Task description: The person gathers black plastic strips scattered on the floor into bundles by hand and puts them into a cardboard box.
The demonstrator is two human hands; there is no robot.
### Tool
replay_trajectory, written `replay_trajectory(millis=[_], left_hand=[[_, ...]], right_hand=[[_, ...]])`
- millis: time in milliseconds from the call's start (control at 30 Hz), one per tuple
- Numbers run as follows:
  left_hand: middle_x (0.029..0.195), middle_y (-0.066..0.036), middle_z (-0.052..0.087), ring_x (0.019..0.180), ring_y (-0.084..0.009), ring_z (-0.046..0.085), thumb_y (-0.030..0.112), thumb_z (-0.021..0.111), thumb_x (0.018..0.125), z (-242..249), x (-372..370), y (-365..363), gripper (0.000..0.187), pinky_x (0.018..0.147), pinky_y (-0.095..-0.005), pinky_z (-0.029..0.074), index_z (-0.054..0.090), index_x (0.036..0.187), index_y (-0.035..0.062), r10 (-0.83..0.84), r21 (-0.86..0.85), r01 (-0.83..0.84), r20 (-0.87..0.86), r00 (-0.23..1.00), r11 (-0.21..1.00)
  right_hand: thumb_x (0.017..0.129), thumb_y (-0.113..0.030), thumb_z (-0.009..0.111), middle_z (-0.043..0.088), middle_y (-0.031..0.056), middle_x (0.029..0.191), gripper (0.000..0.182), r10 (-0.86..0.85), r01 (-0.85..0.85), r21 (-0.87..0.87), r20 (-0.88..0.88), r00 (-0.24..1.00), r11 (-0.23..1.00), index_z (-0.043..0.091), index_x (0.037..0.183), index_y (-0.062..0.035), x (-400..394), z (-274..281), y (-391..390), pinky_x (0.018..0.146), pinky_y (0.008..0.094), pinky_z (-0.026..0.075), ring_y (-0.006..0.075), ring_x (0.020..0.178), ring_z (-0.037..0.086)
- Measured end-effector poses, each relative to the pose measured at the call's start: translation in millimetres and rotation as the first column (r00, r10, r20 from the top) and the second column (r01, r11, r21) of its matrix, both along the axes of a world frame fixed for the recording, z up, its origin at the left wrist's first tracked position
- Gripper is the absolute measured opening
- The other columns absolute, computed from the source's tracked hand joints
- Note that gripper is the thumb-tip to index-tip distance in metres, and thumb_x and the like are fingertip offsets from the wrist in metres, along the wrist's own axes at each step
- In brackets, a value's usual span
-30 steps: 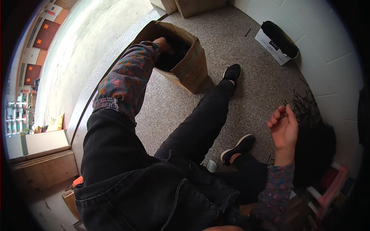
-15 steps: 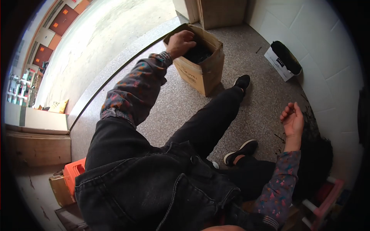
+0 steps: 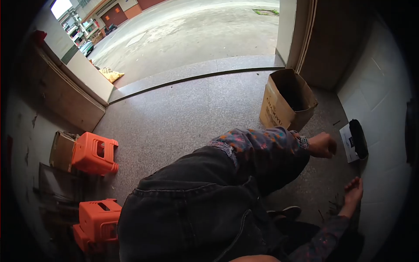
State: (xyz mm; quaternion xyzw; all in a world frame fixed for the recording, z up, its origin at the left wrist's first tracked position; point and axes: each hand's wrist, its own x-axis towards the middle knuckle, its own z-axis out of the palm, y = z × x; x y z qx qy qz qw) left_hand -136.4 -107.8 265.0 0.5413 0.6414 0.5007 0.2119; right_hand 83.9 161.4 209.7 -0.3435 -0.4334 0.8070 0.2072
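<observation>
Left hand point(image 3: 322, 145), closed into a fist, knuckles toward the tiled wall; anything gripped inside it is too small and dark to make out. It hangs above the speckled grey stone floor point(image 3: 183, 118), between the open brown cardboard carton point(image 3: 286, 101) behind it and the small white box filled with black material point(image 3: 355, 140) just beside it against the wall. The carton stands upright with its flaps raised, its dark contents barely visible inside, apart from the fist. The left forearm, in a sleeve patterned with orange and blue flecks, lies across the raised knee in black denim, which hides the floor beneath it.

Right hand point(image 3: 353, 192), low at the right edge, fingers loosely extended and spread, palm toward the floor, gripping nothing. Next to it lie scattered thin black strands point(image 3: 335, 203) on the floor. A black shoe point(image 3: 286, 212) shows below the knee.

Farther off, at the left: two orange plastic stools point(image 3: 95, 153), one nearer the threshold and one lower in the view, beside a flattened brown carton point(image 3: 61, 150). Beyond the threshold, a concrete street.
</observation>
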Motion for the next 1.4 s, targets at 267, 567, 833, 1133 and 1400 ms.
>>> replay_trajectory(millis=[267,567,833,1133,1400], left_hand=[[0.086,-0.012,0.066,0.082,-0.0243,0.064,0.011,0.064,0.069,-50.1,21.5,20.6,0.019,0.076,-0.0346,0.051,0.067,0.086,0.0039,-0.015,-0.130,0.014,-0.003,1.000,0.991],[0.077,-0.013,0.066,0.067,-0.0201,0.066,0.008,0.062,0.070,-85.9,32.6,50.3,0.016,0.063,-0.0317,0.053,0.066,0.084,0.0016,-0.075,-0.100,0.083,0.076,0.994,0.992],[0.074,-0.012,0.066,0.061,-0.0185,0.065,0.008,0.062,0.071,-64.4,58.0,60.3,0.018,0.054,-0.0303,0.053,0.065,0.087,-0.0003,-0.159,-0.221,0.215,0.248,0.956,0.951],[0.083,-0.010,0.066,0.064,-0.0141,0.063,0.012,0.064,0.077,-61.4,55.8,91.7,0.022,0.054,-0.0275,0.052,0.062,0.096,-0.0006,-0.189,-0.290,0.319,0.398,0.898,0.902],[0.089,-0.009,0.064,0.075,-0.0149,0.063,0.018,0.062,0.082,-70.4,56.4,128.9,0.028,0.062,-0.0262,0.050,0.059,0.104,0.0004,-0.194,-0.429,0.341,0.349,0.917,0.837]], right_hand=[[0.088,-0.036,0.053,0.054,-0.0033,0.072,0.022,0.022,-0.026,0.064,0.061,0.998,0.998,0.060,0.088,-0.0150,13.3,-2.3,5.6,0.055,0.0269,0.038,0.0108,0.061,0.046],[0.086,-0.038,0.055,0.055,-0.0016,0.072,0.026,-0.077,-0.004,0.349,0.219,0.973,0.937,0.057,0.095,-0.0140,73.1,32.1,13.1,0.055,0.0259,0.040,0.0101,0.063,0.050],[0.082,-0.031,0.054,0.052,0.0023,0.066,0.019,-0.239,0.083,0.260,0.653,0.719,0.962,0.052,0.085,-0.0125,243.1,-111.5,-7.3,0.044,0.0278,0.039,0.0159,0.053,0.050],[0.080,-0.022,0.057,0.048,0.0128,0.088,0.037,-0.124,-0.339,0.288,0.893,0.432,0.895,0.044,0.114,-0.0138,329.2,-278.3,-115.4,0.063,0.0407,0.042,0.0292,0.075,0.049],[0.078,-0.024,0.060,0.040,0.0202,0.113,0.059,-0.244,-0.461,0.287,0.958,0.152,0.840,0.032,0.129,-0.0159,290.5,-294.1,-216.9,0.080,0.0466,0.039,0.0377,0.098,0.044]])
